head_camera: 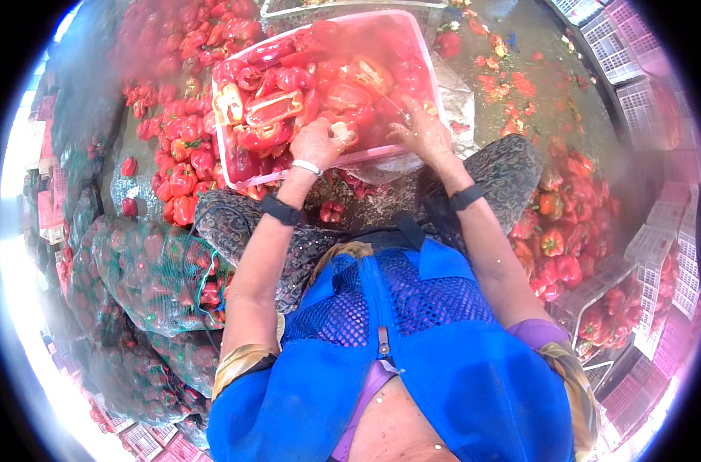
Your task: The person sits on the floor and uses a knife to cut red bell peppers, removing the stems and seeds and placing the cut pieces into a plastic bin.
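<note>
A pink plastic crate (224,151) in front of me is heaped with cut red bell peppers (276,108), several of them halved with pale insides showing. My left hand (317,142) is over the crate's near side, its thumb and fingers closed on a pale pepper piece (343,133) that looks like a seedy core. To the right, my right hand (424,134) holds a thin-bladed knife (395,107) that points up and left over the peppers. Its handle is hidden in the hand. Haze on the lens blurs the crate's right half.
Whole red peppers (183,179) lie piled left of the crate, with another pile (558,231) at my right. Green mesh sacks of peppers (154,271) lie by my left knee. Pepper scraps (506,86) litter the wet floor. Stacked plastic crates (610,52) line the right side.
</note>
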{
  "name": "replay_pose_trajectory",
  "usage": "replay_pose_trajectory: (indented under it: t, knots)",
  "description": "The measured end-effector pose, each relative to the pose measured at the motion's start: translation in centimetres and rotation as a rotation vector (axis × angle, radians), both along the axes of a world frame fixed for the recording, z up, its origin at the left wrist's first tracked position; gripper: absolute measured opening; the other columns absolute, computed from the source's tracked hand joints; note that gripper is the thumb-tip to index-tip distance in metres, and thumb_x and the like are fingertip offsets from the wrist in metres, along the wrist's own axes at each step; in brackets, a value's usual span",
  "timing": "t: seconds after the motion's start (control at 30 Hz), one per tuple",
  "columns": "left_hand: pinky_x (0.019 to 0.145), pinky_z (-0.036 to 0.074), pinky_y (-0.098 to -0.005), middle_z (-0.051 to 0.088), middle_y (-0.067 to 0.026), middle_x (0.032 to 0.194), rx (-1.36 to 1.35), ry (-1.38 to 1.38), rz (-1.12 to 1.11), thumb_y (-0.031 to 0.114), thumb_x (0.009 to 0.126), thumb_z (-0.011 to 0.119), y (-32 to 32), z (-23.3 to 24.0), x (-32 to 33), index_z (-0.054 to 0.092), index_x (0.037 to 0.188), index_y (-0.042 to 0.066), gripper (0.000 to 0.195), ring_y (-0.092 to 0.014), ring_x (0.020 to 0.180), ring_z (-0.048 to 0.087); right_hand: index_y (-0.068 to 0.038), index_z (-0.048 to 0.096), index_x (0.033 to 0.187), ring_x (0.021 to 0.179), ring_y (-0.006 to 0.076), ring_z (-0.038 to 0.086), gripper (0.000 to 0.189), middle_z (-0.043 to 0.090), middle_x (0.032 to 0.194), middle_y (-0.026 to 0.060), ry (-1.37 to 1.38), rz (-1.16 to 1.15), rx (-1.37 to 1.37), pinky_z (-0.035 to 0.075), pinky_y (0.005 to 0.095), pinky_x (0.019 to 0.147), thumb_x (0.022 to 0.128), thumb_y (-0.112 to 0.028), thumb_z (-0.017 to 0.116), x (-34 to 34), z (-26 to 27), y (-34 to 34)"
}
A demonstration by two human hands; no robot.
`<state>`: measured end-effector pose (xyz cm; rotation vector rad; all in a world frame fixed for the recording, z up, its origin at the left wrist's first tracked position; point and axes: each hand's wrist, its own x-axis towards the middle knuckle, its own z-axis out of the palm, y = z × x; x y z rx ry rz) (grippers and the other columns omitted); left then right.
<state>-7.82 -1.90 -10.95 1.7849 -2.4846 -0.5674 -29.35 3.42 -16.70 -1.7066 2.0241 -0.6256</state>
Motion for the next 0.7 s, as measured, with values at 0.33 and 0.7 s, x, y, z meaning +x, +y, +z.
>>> replay_pose_trajectory:
  t: [0.33, 0.7]
  knots:
    - [0.068, 0.049, -0.041, 0.065, -0.0098, 0.082, -0.024, -0.131, -0.104, 0.04, 0.07, 0.072, 0.3, -1.9, -1.2, 0.057, 0.088, 0.011, 0.037, -0.029, 0.081, 0.063, -0.004, 0.062, 0.098, 0.073, 0.0234, 0.063, 0.028, 0.064, 0.077, 0.0139, -0.528, 0.001, -0.117, 0.049, 0.0349, 0.066, 0.076, -0.02, 0.067, 6.5, -0.8, 1.0]
    - [0.064, 0.046, -0.0427, 0.061, -0.0122, 0.077, -0.06, 0.065, -0.103, 0.025, 0.075, 0.065, 1.5, -5.8, -0.2, 0.057, 0.086, 0.011, 0.019, -0.03, 0.078, 0.061, 0.001, 0.062, 0.092, 0.054, 0.0158, 0.061, 0.022, 0.064, 0.068, 0.0092, -0.828, -0.151, 0.228, 0.049, 0.0291, 0.051, 0.078, -0.016, 0.061, 7.1, -0.6, 0.4]
